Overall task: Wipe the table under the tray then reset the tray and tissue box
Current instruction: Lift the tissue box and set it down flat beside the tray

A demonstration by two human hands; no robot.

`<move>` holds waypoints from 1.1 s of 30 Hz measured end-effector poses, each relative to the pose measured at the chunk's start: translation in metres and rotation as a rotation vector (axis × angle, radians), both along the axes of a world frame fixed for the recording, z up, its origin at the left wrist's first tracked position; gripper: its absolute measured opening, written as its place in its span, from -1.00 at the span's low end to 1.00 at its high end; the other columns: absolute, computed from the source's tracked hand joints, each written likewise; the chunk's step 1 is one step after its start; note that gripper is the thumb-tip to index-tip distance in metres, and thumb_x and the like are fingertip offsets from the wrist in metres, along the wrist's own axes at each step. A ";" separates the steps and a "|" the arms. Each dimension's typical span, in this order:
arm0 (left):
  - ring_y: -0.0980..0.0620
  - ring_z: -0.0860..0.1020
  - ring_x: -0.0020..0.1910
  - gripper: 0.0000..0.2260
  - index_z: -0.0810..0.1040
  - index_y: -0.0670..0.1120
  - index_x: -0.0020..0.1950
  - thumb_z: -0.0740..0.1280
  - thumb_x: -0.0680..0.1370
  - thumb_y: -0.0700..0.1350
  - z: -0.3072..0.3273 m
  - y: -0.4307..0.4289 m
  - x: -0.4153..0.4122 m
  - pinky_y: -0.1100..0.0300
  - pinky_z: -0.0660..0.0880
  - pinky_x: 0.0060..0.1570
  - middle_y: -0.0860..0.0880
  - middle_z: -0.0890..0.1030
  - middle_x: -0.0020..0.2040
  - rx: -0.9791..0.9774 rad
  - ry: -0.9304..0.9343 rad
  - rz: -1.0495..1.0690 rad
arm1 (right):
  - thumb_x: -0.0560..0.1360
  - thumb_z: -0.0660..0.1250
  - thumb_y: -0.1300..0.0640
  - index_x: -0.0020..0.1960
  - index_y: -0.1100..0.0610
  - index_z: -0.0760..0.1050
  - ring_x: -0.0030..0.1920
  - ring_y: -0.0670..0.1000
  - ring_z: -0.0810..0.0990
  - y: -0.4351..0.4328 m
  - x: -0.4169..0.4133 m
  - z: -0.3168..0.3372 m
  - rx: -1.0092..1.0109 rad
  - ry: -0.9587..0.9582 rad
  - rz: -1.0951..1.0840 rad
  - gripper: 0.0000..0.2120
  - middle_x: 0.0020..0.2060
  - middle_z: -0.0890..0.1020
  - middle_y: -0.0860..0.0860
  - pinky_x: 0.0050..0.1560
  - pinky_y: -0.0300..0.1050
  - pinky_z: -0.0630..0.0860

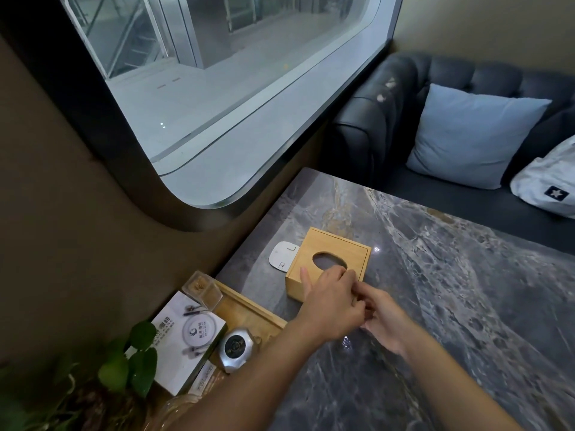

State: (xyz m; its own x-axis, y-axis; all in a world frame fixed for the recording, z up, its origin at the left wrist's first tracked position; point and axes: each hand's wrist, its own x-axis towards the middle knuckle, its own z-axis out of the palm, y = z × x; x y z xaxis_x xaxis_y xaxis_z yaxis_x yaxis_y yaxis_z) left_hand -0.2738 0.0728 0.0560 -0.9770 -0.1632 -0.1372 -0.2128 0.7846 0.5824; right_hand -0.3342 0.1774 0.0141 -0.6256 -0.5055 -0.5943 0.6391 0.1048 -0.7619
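A square wooden tissue box (337, 244) with an oval opening stands on the grey marble table (466, 290), near its left edge. My left hand (329, 303) grips the box's near corner, thumb on the side wall and fingers over the top by the opening. My right hand (387, 321) is just beside it, fingers curled and touching my left hand; their tips are hidden. The wooden tray (249, 309) lies at the table's near left, next to the wall.
In the tray are a white printed card (186, 337), a silver hexagonal device (236, 348) and a clear container (202, 290). A white pad (281, 255) pokes out behind the box. Green plant (137, 362) near left. Dark sofa (389, 104) with cushions beyond.
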 end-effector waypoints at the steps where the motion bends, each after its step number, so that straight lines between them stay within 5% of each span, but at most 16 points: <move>1: -0.01 0.37 0.22 -0.70 0.41 -0.10 0.18 0.21 0.48 -0.02 0.001 0.000 0.000 -0.32 -0.28 0.39 -0.02 0.46 0.14 -0.003 -0.011 -0.008 | 0.49 0.27 0.01 -0.09 0.17 0.59 -0.38 -0.07 0.44 0.001 -0.003 0.002 0.015 -0.019 0.028 -0.77 -0.40 0.53 0.01 -0.39 -0.22 0.46; 3: -0.02 0.39 0.22 -0.72 0.44 -0.12 0.15 0.21 0.50 -0.04 0.008 -0.003 0.001 -0.31 -0.25 0.41 -0.04 0.48 0.15 0.027 -0.036 -0.021 | 0.41 0.36 -0.03 -0.08 0.16 0.55 -0.39 -0.05 0.49 0.004 -0.009 0.010 0.085 -0.037 0.121 -0.74 -0.42 0.55 0.00 -0.30 -0.12 0.50; 5: -0.05 0.43 0.21 -0.77 0.48 -0.15 0.12 0.21 0.52 -0.09 0.015 -0.008 0.001 -0.23 -0.10 0.47 -0.08 0.52 0.15 0.104 0.001 0.057 | 0.27 0.46 -0.04 0.12 0.17 0.44 -0.22 0.06 0.57 0.009 -0.019 0.016 0.184 0.013 0.148 -0.50 -0.24 0.58 0.05 -0.16 0.04 0.56; 8: -0.08 0.38 0.29 -0.63 0.36 -0.13 0.31 0.24 0.53 -0.07 0.013 -0.024 0.002 -0.05 0.30 0.37 -0.12 0.41 0.32 0.138 0.128 0.475 | 0.39 0.41 0.02 0.42 0.02 0.17 0.08 0.19 0.51 0.012 -0.031 0.026 0.299 0.195 -0.037 -0.31 0.24 0.46 0.17 -0.01 0.18 0.58; 10: -0.14 0.31 0.35 -0.47 0.16 -0.05 0.43 0.27 0.52 0.00 0.008 -0.036 0.006 -0.07 0.36 0.32 -0.13 0.23 0.42 0.326 0.036 0.721 | 0.44 0.36 -0.01 0.45 -0.12 0.06 0.18 0.26 0.47 0.011 -0.035 0.030 0.273 0.235 -0.089 -0.31 0.41 0.31 0.16 0.02 0.25 0.57; 13: -0.21 0.35 0.32 -0.40 0.03 0.11 0.45 0.28 0.52 0.03 -0.004 -0.043 0.012 -0.12 0.43 0.26 -0.14 0.22 0.43 0.733 -0.193 0.769 | 0.48 0.31 -0.03 0.44 -0.21 0.04 0.26 0.36 0.40 0.006 -0.038 0.026 0.248 0.161 -0.031 -0.35 0.44 0.26 0.16 0.01 0.33 0.55; 17: -0.17 0.51 0.18 -0.61 0.17 0.07 0.36 0.21 0.58 -0.06 -0.003 -0.040 0.013 0.04 0.62 -0.12 -0.10 0.42 0.27 1.040 -0.216 0.772 | 0.51 0.28 0.07 0.31 -0.09 0.25 0.08 0.32 0.53 -0.004 -0.042 0.020 0.164 0.066 0.016 -0.59 0.20 0.48 0.22 -0.07 0.41 0.54; 19: -0.10 0.54 0.11 -0.74 0.28 0.00 0.27 0.19 0.59 -0.12 -0.002 -0.044 0.011 0.12 0.62 -0.21 -0.08 0.49 0.15 0.999 -0.138 0.805 | 0.52 0.27 0.11 0.26 -0.01 0.28 0.01 0.32 0.57 -0.008 -0.042 0.018 0.157 0.086 0.010 -0.66 0.07 0.54 0.22 -0.12 0.36 0.57; 23: 0.00 0.56 -0.01 -0.89 0.37 0.04 0.07 0.21 0.56 -0.08 -0.002 -0.046 0.017 -0.06 0.56 0.10 0.07 0.52 -0.08 0.752 -0.053 0.742 | 0.52 0.27 0.15 0.20 0.06 0.31 -0.02 0.31 0.60 -0.008 -0.037 0.014 0.147 0.130 -0.014 -0.72 0.07 0.56 0.24 -0.26 0.23 0.61; 27: 0.23 0.46 -0.17 -0.87 0.31 0.05 0.07 0.22 0.56 -0.07 0.013 -0.043 0.023 0.09 0.50 0.02 0.18 0.45 -0.18 0.598 0.041 0.667 | 0.52 0.27 0.21 0.20 0.10 0.34 -0.03 0.27 0.61 -0.009 -0.037 0.010 0.049 0.112 -0.056 -0.73 0.03 0.57 0.22 -0.17 0.30 0.59; 33: -0.05 0.52 0.07 -0.77 0.34 -0.01 0.18 0.24 0.54 -0.08 0.021 -0.065 0.033 -0.11 0.52 0.16 0.01 0.51 0.03 0.598 -0.030 0.745 | 0.52 0.28 0.17 0.22 0.08 0.33 0.01 0.26 0.61 -0.037 -0.024 0.008 0.080 0.127 -0.003 -0.70 0.10 0.56 0.20 -0.31 0.09 0.61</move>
